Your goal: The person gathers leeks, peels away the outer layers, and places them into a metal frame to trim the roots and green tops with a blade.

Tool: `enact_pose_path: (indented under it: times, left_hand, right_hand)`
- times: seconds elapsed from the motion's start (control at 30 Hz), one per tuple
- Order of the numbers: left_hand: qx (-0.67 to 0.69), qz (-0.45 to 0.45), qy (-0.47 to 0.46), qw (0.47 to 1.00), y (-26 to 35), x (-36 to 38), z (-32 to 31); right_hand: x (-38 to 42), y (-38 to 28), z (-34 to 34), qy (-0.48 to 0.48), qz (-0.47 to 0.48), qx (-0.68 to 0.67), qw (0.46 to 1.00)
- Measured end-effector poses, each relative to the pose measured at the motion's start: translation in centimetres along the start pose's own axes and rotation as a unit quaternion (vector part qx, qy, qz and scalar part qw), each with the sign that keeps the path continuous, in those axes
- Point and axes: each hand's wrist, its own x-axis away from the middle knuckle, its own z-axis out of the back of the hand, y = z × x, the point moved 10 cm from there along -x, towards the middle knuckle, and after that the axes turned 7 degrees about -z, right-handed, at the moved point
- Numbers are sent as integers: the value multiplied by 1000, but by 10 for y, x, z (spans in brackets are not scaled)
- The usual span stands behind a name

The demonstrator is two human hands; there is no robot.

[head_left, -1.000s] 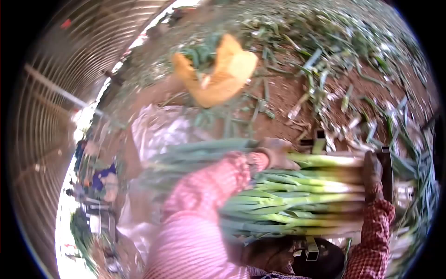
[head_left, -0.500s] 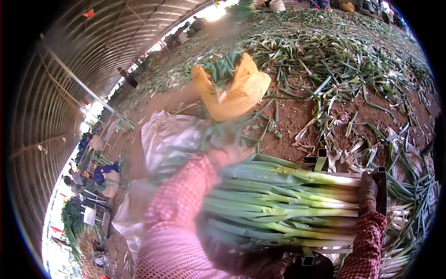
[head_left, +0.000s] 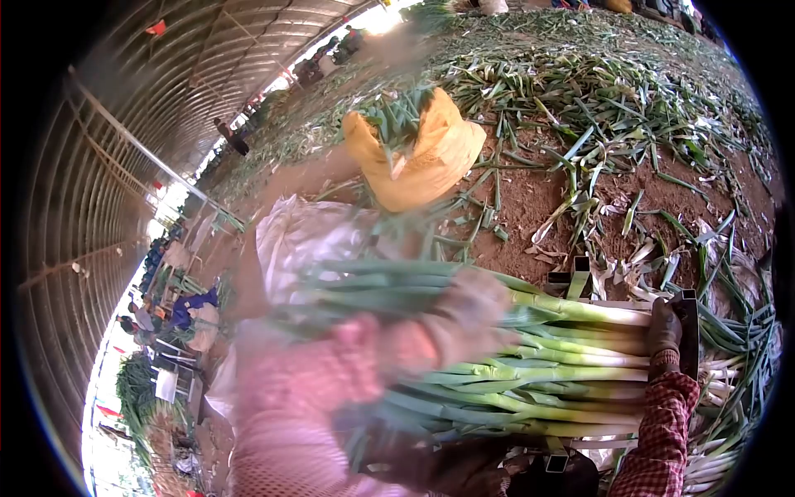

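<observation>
A wide bundle of long green onions (head_left: pixel 530 377) lies across a metal frame, pale root ends to the right and green leaves to the left. My gloved left hand (head_left: pixel 476 315) is over the upper leafy part of the bundle, its fingers smeared by motion. At the root ends, my gloved right hand (head_left: pixel 665 331) rests between the stems and the frame's dark metal end plate (head_left: pixel 687 335). Its fingers are too dark and partly hidden to read. The leaf tips at left are blurred behind my left sleeve.
A yellow bag (head_left: pixel 426 157) with green leaves stands beyond the bundle. White sheeting (head_left: pixel 302 240) lies to the left. Leaf scraps (head_left: pixel 596 108) cover much of the ground, and loose onions (head_left: pixel 712 464) lie at lower right. People (head_left: pixel 195 311) are farther off at left.
My left hand has moved right and nearer, from the far edge of the leaves onto the upper stems. My right hand stays at the root ends.
</observation>
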Motion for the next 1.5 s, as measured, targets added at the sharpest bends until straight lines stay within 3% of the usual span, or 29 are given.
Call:
enact_pose_path:
  times: [0.07, 0.17, 0.27, 0.37, 0.43, 0.47, 0.5, 0.53, 0.57, 0.6, 0.67, 0.8, 0.9, 0.93, 1.03, 1.1, 1.13, 1.17, 1.27, 1.33, 1.37, 1.4, 1.43, 1.47, 1.5]
  left_hand:
    - [34, -53, -45, 997, 43, -18, -51]
    - [77, -44, -161, 983, 40, -20, -104]
    - [85, -53, -133, 986, 35, -20, -110]
    - [84, -43, -115, 989, 31, -17, -107]
    - [77, -55, -82, 992, 33, -18, -118]
    - [100, -13, 86, 991, 18, -18, -107]
    - [201, 41, -24, 978, 13, -27, -98]
    - [162, -9, 83, 983, 19, -22, -91]
    - [181, 15, 23, 983, 23, -25, -88]
    - [142, 16, 36, 989, 28, -26, -78]
    - [38, -67, 39, 996, 31, -23, -100]
    - [11, -86, 51, 995, 41, -23, -108]
    - [-1, -83, 35, 996, 43, -24, -113]
    - [-11, -58, 38, 998, 34, -26, -119]
    - [-41, -93, 29, 994, 46, -29, -121]
    - [-46, -103, 54, 992, 39, -23, -128]
    - [-61, -94, 36, 993, 36, -22, -130]
    - [-75, -77, 19, 994, 34, -23, -134]
    - [-53, -124, 56, 989, 35, -24, -133]
    - [-53, -105, 8, 993, 30, -27, -139]
    - [-61, -102, -13, 993, 23, -32, -145]
    - [-45, -140, -32, 989, 30, -35, -143]
    - [-30, -174, -52, 983, 33, -40, -139]
    - [333, -34, -158, 929, 43, -48, -140]
    - [618, 173, -160, 750, 54, -48, -137]
  right_hand:
    - [4, -7, 3, 13, 15, 0, 1000]
    - [33, -37, 42, 22, 85, 15, 996]
    - [32, -41, 51, -5, 135, -25, 990]
    - [56, -33, 68, -114, 180, -260, 942]
    - [77, -28, 86, -99, 223, -214, 946]
    - [93, -34, 96, -90, 243, -180, 949]
    - [109, -39, 110, -86, 253, -154, 951]
    - [121, -35, 113, -87, 251, -130, 955]
    - [129, -32, 119, -91, 247, -112, 958]
    - [130, -38, 121, -93, 250, -97, 959]
    - [130, -40, 126, -80, 241, -98, 962]
    - [125, -36, 124, -90, 187, -43, 977]
    - [128, -31, 106, -117, 201, 19, 972]
    - [125, -32, 96, -126, 177, 17, 976]
    - [115, -13, 69, -160, 27, 12, 987]
    - [125, -11, 86, -89, -13, -51, 995]
    - [158, -19, 128, 84, 50, -128, 987]
    - [206, -26, 169, 253, 123, -170, 944]
    - [348, 17, 233, 393, 148, -266, 868]
    - [393, 88, 181, 268, 17, -284, 920]
    - [410, 153, 127, 195, -144, -284, 928]
    - [430, 215, 79, 97, -289, -319, 897]
    - [466, 293, 17, 103, -427, -263, 859]
    - [489, 324, 29, 61, -514, -243, 820]
    - [512, 348, 45, 16, -594, -221, 773]
